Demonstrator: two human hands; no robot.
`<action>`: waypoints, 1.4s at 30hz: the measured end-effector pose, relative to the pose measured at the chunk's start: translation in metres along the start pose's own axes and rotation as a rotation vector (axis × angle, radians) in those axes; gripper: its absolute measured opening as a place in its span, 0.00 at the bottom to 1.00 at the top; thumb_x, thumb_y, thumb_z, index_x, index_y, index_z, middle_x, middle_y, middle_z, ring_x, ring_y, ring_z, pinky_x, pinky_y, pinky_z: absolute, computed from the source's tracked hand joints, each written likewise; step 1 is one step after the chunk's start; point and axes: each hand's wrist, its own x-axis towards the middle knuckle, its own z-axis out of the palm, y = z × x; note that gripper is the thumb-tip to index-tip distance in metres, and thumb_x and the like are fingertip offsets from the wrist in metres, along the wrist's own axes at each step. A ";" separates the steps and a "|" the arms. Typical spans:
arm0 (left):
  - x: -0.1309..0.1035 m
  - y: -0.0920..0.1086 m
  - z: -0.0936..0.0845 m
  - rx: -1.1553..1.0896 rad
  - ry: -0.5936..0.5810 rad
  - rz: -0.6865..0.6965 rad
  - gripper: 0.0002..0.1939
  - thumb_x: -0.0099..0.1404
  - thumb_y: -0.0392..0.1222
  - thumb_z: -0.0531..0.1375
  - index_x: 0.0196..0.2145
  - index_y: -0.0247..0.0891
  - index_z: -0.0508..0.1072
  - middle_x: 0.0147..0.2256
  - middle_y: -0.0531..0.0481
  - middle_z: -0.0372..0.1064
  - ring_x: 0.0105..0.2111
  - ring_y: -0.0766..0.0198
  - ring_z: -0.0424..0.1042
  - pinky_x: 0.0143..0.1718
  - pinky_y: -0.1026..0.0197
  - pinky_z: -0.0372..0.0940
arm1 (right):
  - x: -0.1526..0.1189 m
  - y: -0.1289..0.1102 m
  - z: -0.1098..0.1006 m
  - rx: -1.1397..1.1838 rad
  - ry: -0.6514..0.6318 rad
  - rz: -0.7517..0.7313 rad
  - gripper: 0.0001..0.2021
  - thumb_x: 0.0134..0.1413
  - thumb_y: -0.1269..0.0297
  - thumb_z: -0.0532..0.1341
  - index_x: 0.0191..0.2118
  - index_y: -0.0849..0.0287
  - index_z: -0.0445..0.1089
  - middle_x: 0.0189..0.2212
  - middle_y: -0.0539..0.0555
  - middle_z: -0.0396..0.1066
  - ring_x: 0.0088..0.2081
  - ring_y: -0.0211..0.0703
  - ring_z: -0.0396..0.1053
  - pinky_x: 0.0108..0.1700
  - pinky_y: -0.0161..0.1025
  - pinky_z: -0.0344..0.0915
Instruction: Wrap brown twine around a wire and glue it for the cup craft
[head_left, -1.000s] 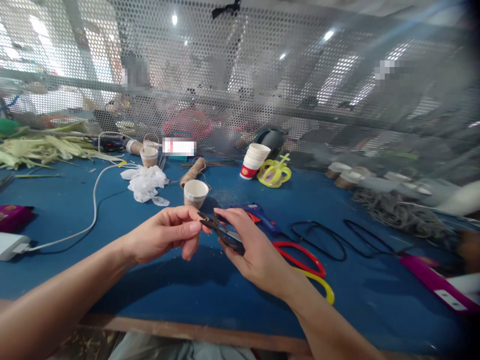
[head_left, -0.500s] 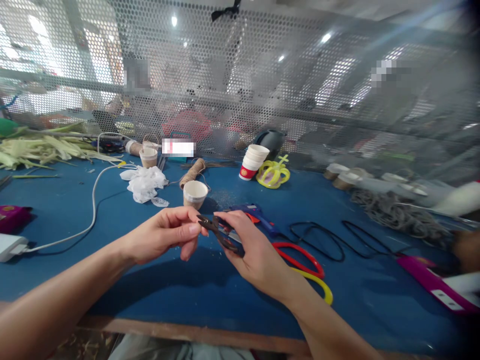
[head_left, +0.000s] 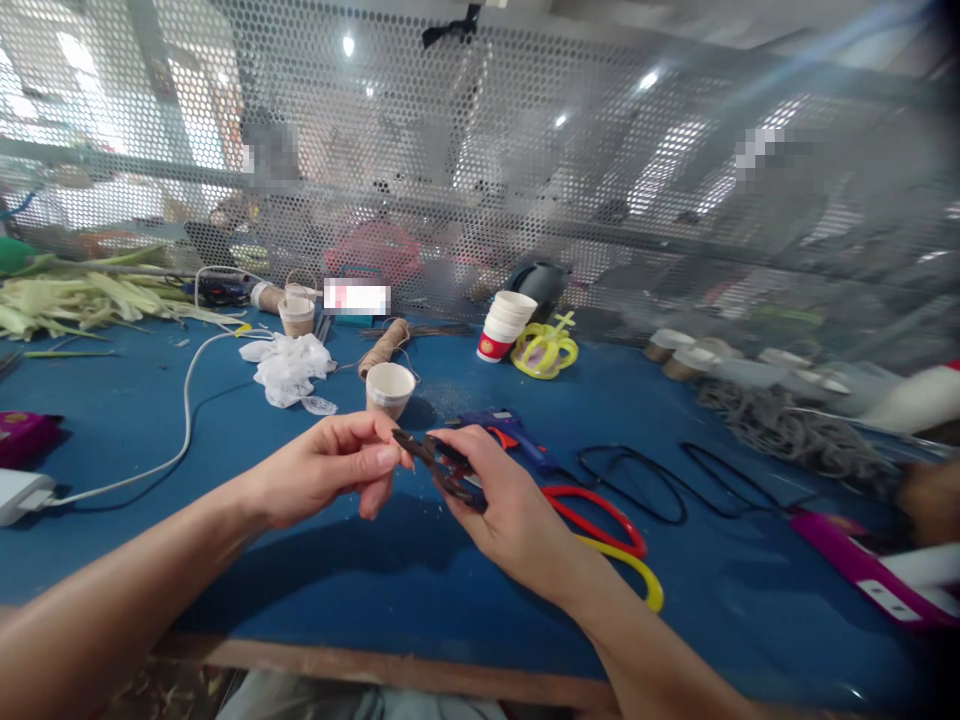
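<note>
Dark pliers are held in my right hand, with the fingers closed round the handles. Their jaws meet the fingertips of my left hand, whose thumb and index finger are pinched together on something too small to make out. Just beyond my left fingertips stands a paper cup. Under and behind my right hand lie a blue glue gun and scissors with red and yellow handles.
A twine spool, crumpled white plastic, stacked cups and a yellow crown-shaped piece stand farther back. Husks lie at the left, grey cord and a magenta power strip at the right.
The pliers' handles have been squeezed closer together in my right hand. My left hand has hardly moved.
</note>
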 end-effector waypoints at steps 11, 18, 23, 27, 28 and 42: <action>0.000 0.003 -0.001 0.051 0.036 0.015 0.07 0.61 0.41 0.56 0.33 0.33 0.68 0.15 0.57 0.62 0.18 0.73 0.61 0.23 0.67 0.55 | -0.002 0.006 -0.001 -0.028 -0.020 0.007 0.22 0.50 0.75 0.54 0.52 0.56 0.52 0.45 0.59 0.60 0.47 0.49 0.60 0.48 0.49 0.61; 0.000 0.002 -0.001 0.062 0.037 0.008 0.07 0.61 0.41 0.56 0.33 0.34 0.69 0.15 0.57 0.61 0.18 0.72 0.61 0.23 0.67 0.55 | -0.002 0.005 -0.001 -0.053 0.006 -0.002 0.19 0.51 0.74 0.54 0.50 0.57 0.54 0.42 0.59 0.62 0.44 0.47 0.62 0.45 0.46 0.63; 0.000 0.002 0.000 -0.004 0.027 -0.012 0.07 0.60 0.40 0.57 0.32 0.33 0.69 0.14 0.56 0.62 0.17 0.72 0.61 0.23 0.67 0.55 | -0.002 0.004 -0.002 -0.044 -0.004 0.007 0.19 0.50 0.76 0.54 0.49 0.57 0.55 0.41 0.58 0.63 0.43 0.46 0.63 0.45 0.45 0.64; 0.000 0.002 0.001 -0.146 -0.011 -0.056 0.07 0.59 0.40 0.58 0.31 0.33 0.69 0.13 0.55 0.61 0.16 0.71 0.61 0.21 0.67 0.57 | -0.002 0.003 -0.003 -0.045 -0.016 -0.006 0.20 0.50 0.74 0.55 0.50 0.58 0.56 0.42 0.59 0.62 0.45 0.48 0.62 0.45 0.47 0.63; 0.000 0.003 0.001 -0.187 -0.030 -0.067 0.06 0.59 0.40 0.58 0.30 0.33 0.69 0.13 0.55 0.61 0.16 0.71 0.61 0.21 0.67 0.57 | -0.002 0.003 -0.003 -0.042 -0.021 -0.011 0.20 0.50 0.74 0.55 0.50 0.59 0.56 0.42 0.60 0.62 0.45 0.49 0.62 0.46 0.47 0.63; 0.000 0.004 0.000 -0.273 -0.100 -0.088 0.05 0.60 0.38 0.57 0.31 0.33 0.71 0.12 0.55 0.61 0.15 0.71 0.59 0.20 0.67 0.57 | -0.002 0.003 -0.003 0.020 -0.034 -0.018 0.19 0.51 0.73 0.54 0.50 0.58 0.55 0.41 0.59 0.62 0.42 0.46 0.63 0.44 0.44 0.63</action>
